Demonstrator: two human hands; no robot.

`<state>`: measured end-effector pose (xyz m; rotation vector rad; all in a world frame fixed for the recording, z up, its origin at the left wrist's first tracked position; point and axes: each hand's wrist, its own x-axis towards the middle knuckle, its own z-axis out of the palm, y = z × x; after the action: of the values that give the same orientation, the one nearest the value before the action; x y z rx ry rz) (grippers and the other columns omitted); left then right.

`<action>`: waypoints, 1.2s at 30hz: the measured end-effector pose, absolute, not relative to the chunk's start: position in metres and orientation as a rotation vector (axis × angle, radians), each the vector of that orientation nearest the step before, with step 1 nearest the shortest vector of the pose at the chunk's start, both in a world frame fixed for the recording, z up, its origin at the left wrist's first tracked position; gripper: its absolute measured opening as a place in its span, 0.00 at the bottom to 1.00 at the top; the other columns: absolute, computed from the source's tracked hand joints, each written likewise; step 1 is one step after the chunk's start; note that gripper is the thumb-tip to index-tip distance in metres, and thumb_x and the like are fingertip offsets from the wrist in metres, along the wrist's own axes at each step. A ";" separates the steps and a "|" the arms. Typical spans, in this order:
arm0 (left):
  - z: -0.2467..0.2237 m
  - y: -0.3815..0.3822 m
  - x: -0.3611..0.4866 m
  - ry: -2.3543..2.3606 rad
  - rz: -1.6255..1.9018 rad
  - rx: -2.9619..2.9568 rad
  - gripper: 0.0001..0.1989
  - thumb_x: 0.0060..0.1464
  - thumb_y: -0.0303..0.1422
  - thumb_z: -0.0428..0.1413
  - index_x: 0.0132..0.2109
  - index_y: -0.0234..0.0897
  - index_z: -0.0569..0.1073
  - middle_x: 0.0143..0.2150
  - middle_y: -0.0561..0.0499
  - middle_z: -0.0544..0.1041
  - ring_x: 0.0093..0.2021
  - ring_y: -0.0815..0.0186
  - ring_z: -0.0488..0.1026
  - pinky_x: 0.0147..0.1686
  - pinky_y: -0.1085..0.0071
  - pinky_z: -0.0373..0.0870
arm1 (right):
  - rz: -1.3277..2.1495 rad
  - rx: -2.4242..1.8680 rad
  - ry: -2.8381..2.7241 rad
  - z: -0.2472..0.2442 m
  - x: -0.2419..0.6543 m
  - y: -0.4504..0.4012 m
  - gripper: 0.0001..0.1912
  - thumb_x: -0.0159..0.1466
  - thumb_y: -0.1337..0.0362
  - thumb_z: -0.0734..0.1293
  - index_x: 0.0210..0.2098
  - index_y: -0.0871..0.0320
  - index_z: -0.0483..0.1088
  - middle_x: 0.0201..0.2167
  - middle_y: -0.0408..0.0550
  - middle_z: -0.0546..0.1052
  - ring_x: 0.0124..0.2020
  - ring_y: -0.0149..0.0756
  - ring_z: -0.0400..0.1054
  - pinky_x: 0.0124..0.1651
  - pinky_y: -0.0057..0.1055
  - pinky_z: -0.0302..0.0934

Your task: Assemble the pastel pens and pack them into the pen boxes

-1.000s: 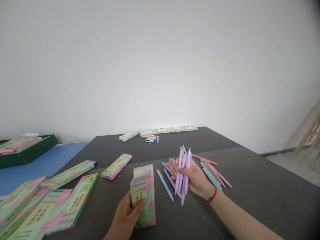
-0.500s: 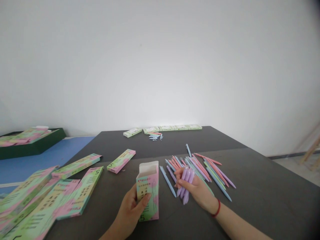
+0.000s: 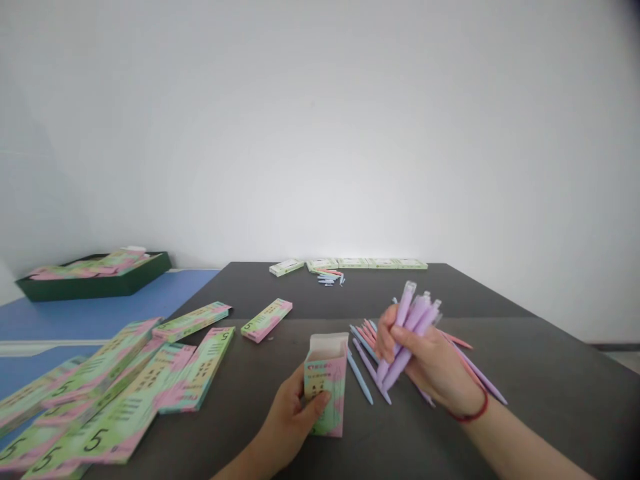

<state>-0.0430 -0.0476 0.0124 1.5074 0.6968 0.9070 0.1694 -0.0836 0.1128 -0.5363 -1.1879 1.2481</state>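
Observation:
My left hand [image 3: 295, 413] is wrapped round a green and pink pen box [image 3: 327, 390], which stands upright with its top flap raised and its mouth open. In my right hand [image 3: 425, 357], closed in a grip, is a bunch of several lilac pens [image 3: 407, 327], their clear ends pointing up. The bunch is held above the table, to the right of the box and apart from it. Beneath and behind that hand lies a loose pile of pens in blue, pink and lilac, partly hidden; a blue pen [image 3: 360, 378] lies at its left edge.
Several flat pen boxes [image 3: 125, 400] overlap at the left, and one box [image 3: 267, 320] lies alone nearer the middle. At the table's far edge is a row of boxes [image 3: 353, 263] with small pens [image 3: 330, 277] before it. A dark green tray [image 3: 100, 287] holds more boxes on a blue surface.
My right hand has lifted the lilac pens up off the pile and tilted them. My left hand still holds the box. The whole view has shifted, so the scene sits further right.

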 end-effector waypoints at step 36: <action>0.027 -0.050 -0.024 0.522 1.000 1.470 0.13 0.57 0.37 0.54 0.48 0.39 0.63 0.35 0.54 0.67 0.32 0.69 0.63 0.33 0.72 0.62 | 1.101 -0.918 -1.564 0.140 0.135 -0.033 0.18 0.61 0.53 0.65 0.27 0.63 0.75 0.26 0.49 0.78 0.27 0.32 0.69 0.32 0.27 0.61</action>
<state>-0.0237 -0.0503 0.0272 1.4705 0.5225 0.9999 0.1349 -0.0326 0.1396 -0.9175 -1.5638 1.1007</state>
